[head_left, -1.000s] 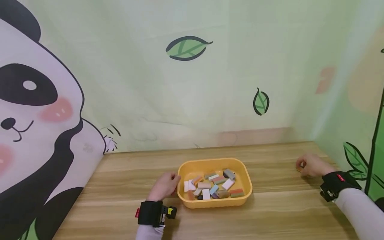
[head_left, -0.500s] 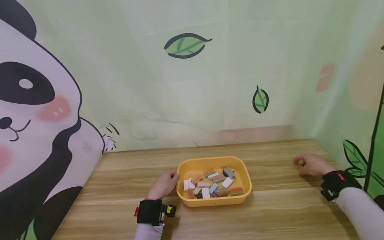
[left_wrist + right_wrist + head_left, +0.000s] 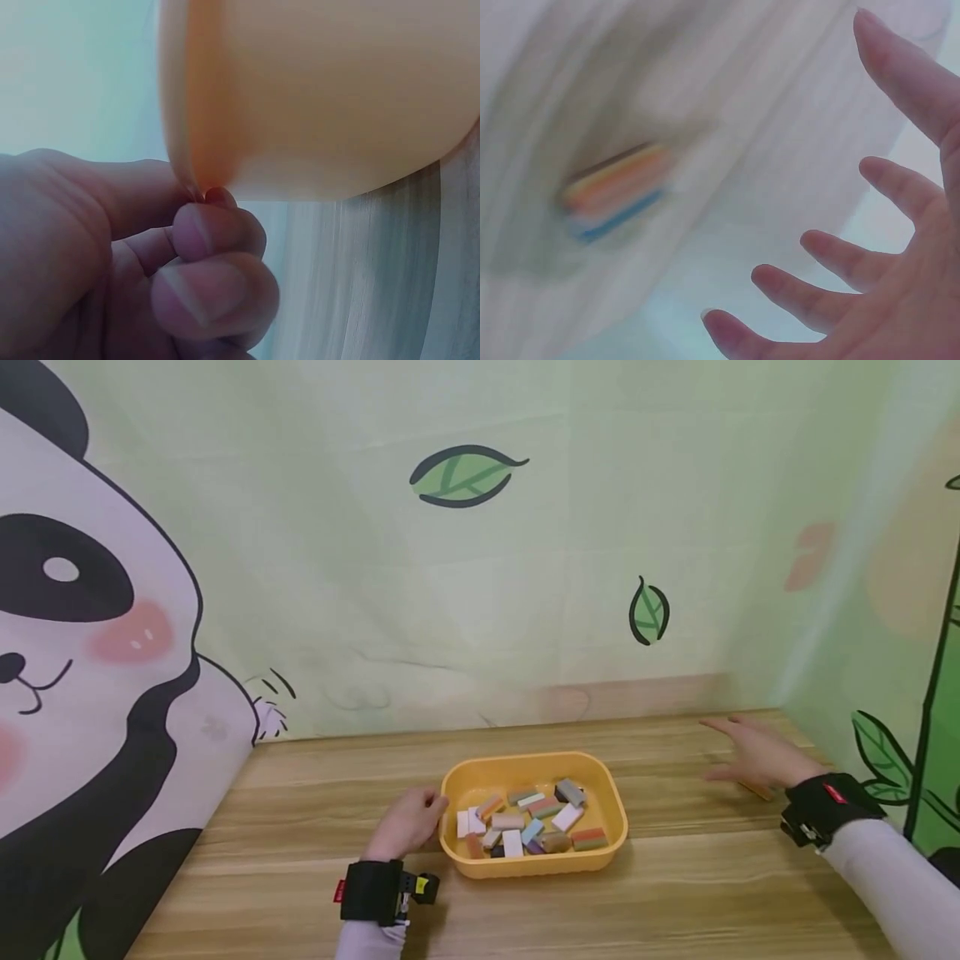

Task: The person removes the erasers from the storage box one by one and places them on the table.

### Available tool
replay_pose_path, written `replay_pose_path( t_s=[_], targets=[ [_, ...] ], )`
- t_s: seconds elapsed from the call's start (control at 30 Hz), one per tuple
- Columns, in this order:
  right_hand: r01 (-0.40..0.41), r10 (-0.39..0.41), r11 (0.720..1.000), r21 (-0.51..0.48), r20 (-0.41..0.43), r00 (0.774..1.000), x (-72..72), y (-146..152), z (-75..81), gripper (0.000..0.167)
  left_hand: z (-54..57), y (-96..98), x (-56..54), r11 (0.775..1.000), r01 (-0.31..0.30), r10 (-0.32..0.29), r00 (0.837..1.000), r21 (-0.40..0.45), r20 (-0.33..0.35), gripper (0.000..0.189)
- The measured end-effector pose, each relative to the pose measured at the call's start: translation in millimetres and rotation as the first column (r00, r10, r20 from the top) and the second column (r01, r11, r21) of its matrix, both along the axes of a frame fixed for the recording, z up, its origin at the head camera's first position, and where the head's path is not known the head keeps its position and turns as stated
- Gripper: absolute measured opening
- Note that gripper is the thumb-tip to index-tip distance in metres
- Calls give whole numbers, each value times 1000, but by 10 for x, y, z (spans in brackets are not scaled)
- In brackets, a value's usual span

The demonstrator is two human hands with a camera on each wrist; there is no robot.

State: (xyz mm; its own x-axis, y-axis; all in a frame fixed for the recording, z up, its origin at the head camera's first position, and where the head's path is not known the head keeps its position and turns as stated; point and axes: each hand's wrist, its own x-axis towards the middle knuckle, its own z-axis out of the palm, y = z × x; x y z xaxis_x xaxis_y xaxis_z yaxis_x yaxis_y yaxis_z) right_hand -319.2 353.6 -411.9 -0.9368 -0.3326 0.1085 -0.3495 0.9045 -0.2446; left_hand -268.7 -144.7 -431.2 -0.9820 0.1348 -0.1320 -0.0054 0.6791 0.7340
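My left hand (image 3: 408, 820) pinches the left rim of a yellow plastic bin (image 3: 536, 864) between thumb and curled fingers; the left wrist view shows the bin's wall (image 3: 322, 90) from outside. Inside the bin lie several small rectangular blocks (image 3: 512, 843) in white, grey, tan, orange and blue. At the far right, my right hand (image 3: 772, 760) is spread wide and holds nothing. Near it on the table lies a small striped block-like piece (image 3: 619, 191), blurred, with orange, yellow and blue bands. In the head view that hand mostly hides it.
The wood-grain table (image 3: 337, 777) runs back to a pale green cloth backdrop (image 3: 322, 568) printed with leaves and a panda. Another stretch of cloth (image 3: 847, 652) closes off the right side. Both wrists wear black straps with small cameras.
My right hand has let go of the small striped piece, spread its fingers and lifted slightly away. The left hand keeps its hold on the bin.
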Motion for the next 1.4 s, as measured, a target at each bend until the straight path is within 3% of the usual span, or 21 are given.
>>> replay_pose_path(
  t_s=[0.2,0.33,0.53,0.83,1.03,1.23,1.4],
  targets=[
    [-12,12,1000,-25,-16,1000,34,-436,294,94,-1,-7,8,1000,-7,7,1000,-5,5,28],
    [-66,64,998,-14,-94,994,37,-747,449,85,9,-2,2,1000,-5,5,1000,-10,-3,28],
    [-171,172,985,23,-208,963,10,-1217,524,73,16,-5,-16,1000,-3,3,1000,-18,-4,28],
    [-335,336,941,45,-242,910,104,-1921,651,59,34,-11,-61,1000,-2,1,1000,-20,-14,28],
    [-406,414,910,85,-163,895,140,-2318,599,50,45,-17,-69,999,5,-6,1000,-38,-25,29],
    [-465,468,883,59,-49,882,111,-2686,420,40,20,-29,-53,999,9,-10,999,-45,-36,28],
    [-465,464,885,27,26,886,57,-2913,324,30,-8,-45,-39,999,19,-21,999,-30,-36,27]
  ],
)
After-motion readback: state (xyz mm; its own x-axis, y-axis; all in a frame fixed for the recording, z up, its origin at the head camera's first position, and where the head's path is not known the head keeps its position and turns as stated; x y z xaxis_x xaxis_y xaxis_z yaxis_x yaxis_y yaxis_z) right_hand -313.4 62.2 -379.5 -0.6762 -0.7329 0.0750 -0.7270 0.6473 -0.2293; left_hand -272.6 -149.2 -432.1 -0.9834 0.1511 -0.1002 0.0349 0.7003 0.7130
